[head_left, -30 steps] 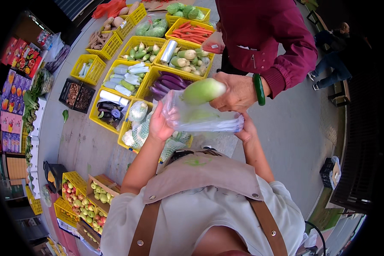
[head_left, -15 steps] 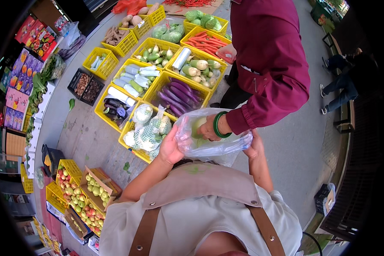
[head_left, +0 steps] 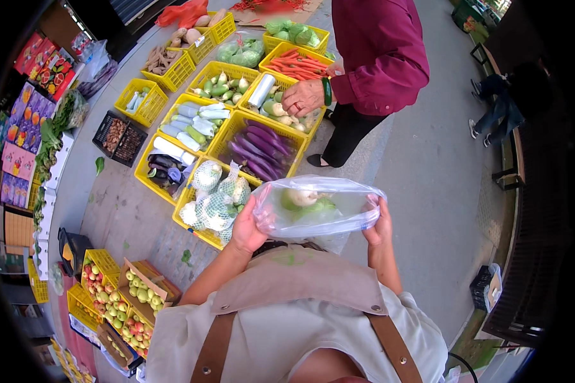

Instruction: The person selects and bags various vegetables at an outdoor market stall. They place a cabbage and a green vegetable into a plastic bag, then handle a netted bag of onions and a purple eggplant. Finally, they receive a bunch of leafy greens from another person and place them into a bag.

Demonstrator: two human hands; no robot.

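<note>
At the left end of a clear plastic bag (head_left: 345, 220), the left hand (head_left: 248, 228) is pinching the film, its fingers partly showing through, while the right hand (head_left: 379, 225) is gripping the opposite end, so the mouth is being stretched wide between them. A green-and-white radish (head_left: 302, 198) is lying inside the bag, near its middle. Blue print (head_left: 368, 225) is running along the bag's edge beside the right hand, too small to read. Below the bag, a green mark (head_left: 292, 258) is showing on the brown apron (head_left: 300, 284), its form hard to make out. Just left of the left hand, netted white vegetables (head_left: 217, 205) are filling a yellow crate (head_left: 197, 233); beyond them, purple eggplants (head_left: 262, 150) are lying in another. Farther out, another person's hand (head_left: 303, 97), with a green bangle (head_left: 327, 92) circling its wrist, is reaching over pale radishes (head_left: 276, 109) beside a shiny roll (head_left: 261, 91); I cannot tell whether it is grasping one. Orange carrots (head_left: 297, 65) are lying in the next crate outward. Toward the upper left, a white label (head_left: 200, 43) is facing out from a crate, its lettering too small to read. Along the far left, stacked cartons (head_left: 19, 159) are showing purple, pink and red print with pictures of fruit.
</note>
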